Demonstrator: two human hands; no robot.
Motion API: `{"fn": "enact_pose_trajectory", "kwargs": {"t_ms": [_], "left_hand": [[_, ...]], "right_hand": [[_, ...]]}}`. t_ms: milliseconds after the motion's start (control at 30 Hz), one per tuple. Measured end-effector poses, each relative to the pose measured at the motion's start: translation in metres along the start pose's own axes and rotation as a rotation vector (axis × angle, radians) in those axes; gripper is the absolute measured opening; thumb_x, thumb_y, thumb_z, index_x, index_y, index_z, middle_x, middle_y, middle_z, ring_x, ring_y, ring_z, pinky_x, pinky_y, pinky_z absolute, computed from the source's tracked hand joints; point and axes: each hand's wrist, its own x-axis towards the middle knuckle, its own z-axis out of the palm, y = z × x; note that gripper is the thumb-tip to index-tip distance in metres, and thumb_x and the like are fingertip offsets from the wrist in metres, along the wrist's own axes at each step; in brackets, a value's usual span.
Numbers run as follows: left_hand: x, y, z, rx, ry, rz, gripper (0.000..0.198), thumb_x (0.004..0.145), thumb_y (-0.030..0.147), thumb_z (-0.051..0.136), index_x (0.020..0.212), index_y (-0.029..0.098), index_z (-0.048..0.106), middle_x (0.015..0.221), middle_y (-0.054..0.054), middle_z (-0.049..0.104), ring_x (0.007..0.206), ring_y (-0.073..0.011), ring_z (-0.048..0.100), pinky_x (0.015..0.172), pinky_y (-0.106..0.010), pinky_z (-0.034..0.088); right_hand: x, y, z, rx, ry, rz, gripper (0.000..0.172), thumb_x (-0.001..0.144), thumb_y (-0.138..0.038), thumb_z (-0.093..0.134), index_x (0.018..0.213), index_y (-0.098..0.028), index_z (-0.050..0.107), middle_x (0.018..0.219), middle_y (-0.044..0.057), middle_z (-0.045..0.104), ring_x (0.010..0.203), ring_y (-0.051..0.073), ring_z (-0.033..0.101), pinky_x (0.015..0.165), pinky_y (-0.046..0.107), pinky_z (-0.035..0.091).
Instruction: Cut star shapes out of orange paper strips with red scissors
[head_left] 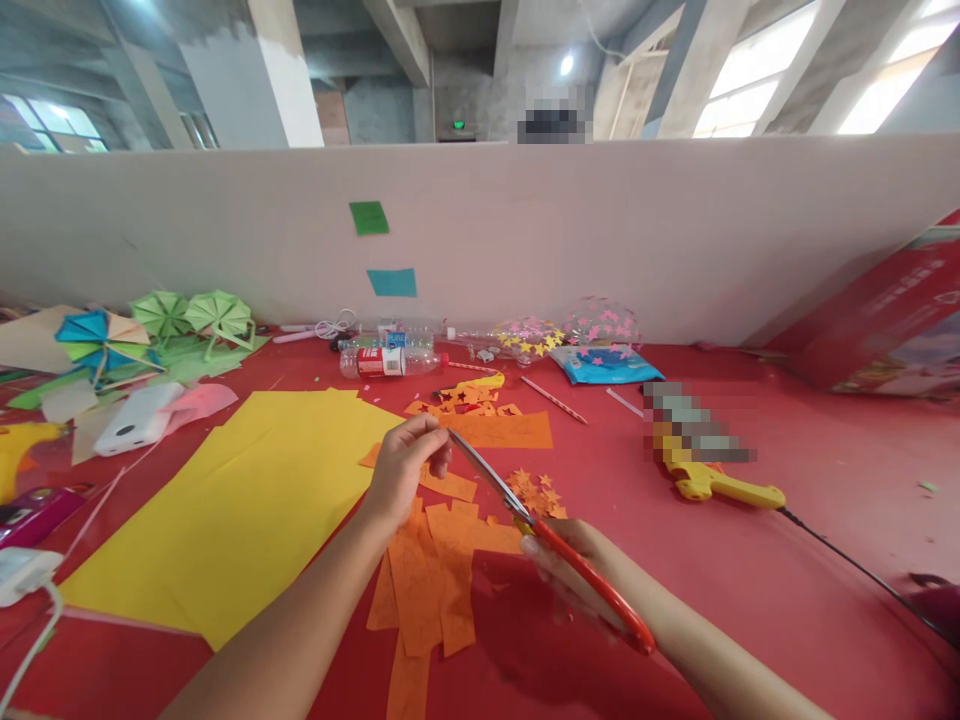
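My right hand (566,560) grips a pair of scissors (487,475) with red handles, its blades pointing up and to the left. The blade tips reach the fingertips of my left hand (409,460), which are pinched together; whatever lies between them is too small or hidden to make out. Below the hands lie several overlapping orange paper strips (420,590). A small pile of cut orange paper stars (536,492) sits just beyond my right hand. Farther back is an orange strip (510,430), with star-punched orange scraps (465,395) behind it.
Yellow paper sheets (247,500) cover the left side. A yellow glue gun (720,485) with a cord lies right. Along the white partition (600,220) stand plastic bottles (382,362), a blue packet (607,365) and star-covered clear domes (600,322). Folded paper parasols (217,312) are far left.
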Motion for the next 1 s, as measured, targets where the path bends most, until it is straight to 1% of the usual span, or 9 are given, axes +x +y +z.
{"fn": "enact_pose_trajectory", "kwargs": {"t_ms": [100, 233, 333, 433, 500, 633, 800, 933, 1000], "left_hand": [[0.0, -0.001, -0.001, -0.009, -0.001, 0.0, 0.02, 0.077, 0.023, 0.057, 0.059, 0.017, 0.054, 0.054, 0.004, 0.054, 0.045, -0.0066, 0.048, 0.047, -0.021, 0.036], [0.001, 0.001, -0.002, -0.002, -0.015, 0.008, 0.022, 0.079, 0.024, 0.054, 0.058, 0.016, 0.054, 0.054, 0.003, 0.055, 0.045, -0.0069, 0.048, 0.048, -0.021, 0.037], [0.001, 0.001, -0.004, 0.031, -0.014, 0.024, 0.024, 0.081, 0.024, 0.053, 0.058, 0.016, 0.054, 0.054, 0.003, 0.056, 0.045, -0.007, 0.048, 0.048, -0.022, 0.037], [0.001, 0.0, -0.004, 0.052, -0.018, 0.034, 0.025, 0.081, 0.023, 0.054, 0.057, 0.016, 0.053, 0.054, 0.003, 0.054, 0.045, -0.0067, 0.048, 0.049, -0.021, 0.037], [0.001, 0.0, -0.004, 0.054, -0.018, 0.038, 0.025, 0.081, 0.023, 0.054, 0.056, 0.016, 0.053, 0.054, 0.003, 0.053, 0.046, -0.0067, 0.048, 0.049, -0.022, 0.037], [-0.001, 0.0, -0.003, 0.044, -0.02, 0.049, 0.026, 0.081, 0.022, 0.053, 0.056, 0.016, 0.053, 0.055, 0.003, 0.054, 0.047, -0.007, 0.049, 0.05, -0.022, 0.037], [-0.003, -0.003, -0.001, 0.028, -0.032, 0.056, 0.025, 0.082, 0.022, 0.053, 0.057, 0.016, 0.056, 0.055, 0.003, 0.055, 0.048, -0.0073, 0.049, 0.051, -0.023, 0.038], [-0.003, -0.005, 0.0, 0.02, -0.034, 0.04, 0.026, 0.082, 0.023, 0.054, 0.057, 0.016, 0.056, 0.055, 0.003, 0.056, 0.047, -0.0075, 0.049, 0.05, -0.023, 0.038], [-0.003, -0.005, 0.0, 0.023, -0.038, 0.029, 0.026, 0.082, 0.024, 0.054, 0.057, 0.016, 0.056, 0.055, 0.002, 0.056, 0.048, -0.0076, 0.049, 0.05, -0.023, 0.038]], "right_hand": [[0.0, -0.001, 0.0, 0.0, 0.013, -0.001, 0.046, 0.08, -0.056, 0.061, 0.058, -0.023, 0.041, 0.032, -0.012, 0.035, 0.023, 0.005, 0.032, 0.036, 0.021, 0.038], [0.001, -0.003, 0.0, -0.026, 0.005, 0.024, 0.052, 0.074, -0.067, 0.06, 0.057, -0.022, 0.041, 0.033, -0.011, 0.035, 0.026, 0.006, 0.036, 0.028, 0.018, 0.026], [0.0, -0.005, 0.0, -0.025, 0.015, 0.042, 0.054, 0.073, -0.071, 0.058, 0.057, -0.022, 0.04, 0.033, -0.012, 0.034, 0.025, 0.005, 0.033, 0.028, 0.017, 0.026], [0.0, -0.003, 0.0, -0.027, 0.012, 0.046, 0.053, 0.075, -0.07, 0.056, 0.057, -0.022, 0.04, 0.033, -0.012, 0.035, 0.024, 0.004, 0.029, 0.027, 0.017, 0.023], [0.001, 0.001, 0.0, -0.021, 0.005, 0.014, 0.051, 0.078, -0.067, 0.056, 0.059, -0.022, 0.041, 0.034, -0.011, 0.037, 0.024, 0.004, 0.03, 0.028, 0.018, 0.023], [0.003, 0.009, 0.0, 0.005, -0.009, -0.044, 0.048, 0.082, -0.063, 0.053, 0.061, -0.021, 0.043, 0.034, -0.012, 0.04, 0.025, 0.004, 0.032, 0.033, 0.019, 0.029], [0.001, 0.006, 0.002, 0.019, -0.021, -0.062, 0.052, 0.079, -0.07, 0.05, 0.061, -0.021, 0.042, 0.034, -0.012, 0.036, 0.027, 0.004, 0.031, 0.036, 0.018, 0.033], [-0.001, 0.0, 0.003, -0.009, -0.015, -0.05, 0.056, 0.075, -0.076, 0.049, 0.062, -0.021, 0.043, 0.035, -0.011, 0.036, 0.03, 0.006, 0.036, 0.032, 0.016, 0.027], [-0.002, -0.002, 0.004, -0.014, -0.011, -0.046, 0.055, 0.074, -0.075, 0.05, 0.063, -0.021, 0.043, 0.038, -0.01, 0.04, 0.031, 0.006, 0.037, 0.03, 0.015, 0.025]]}}
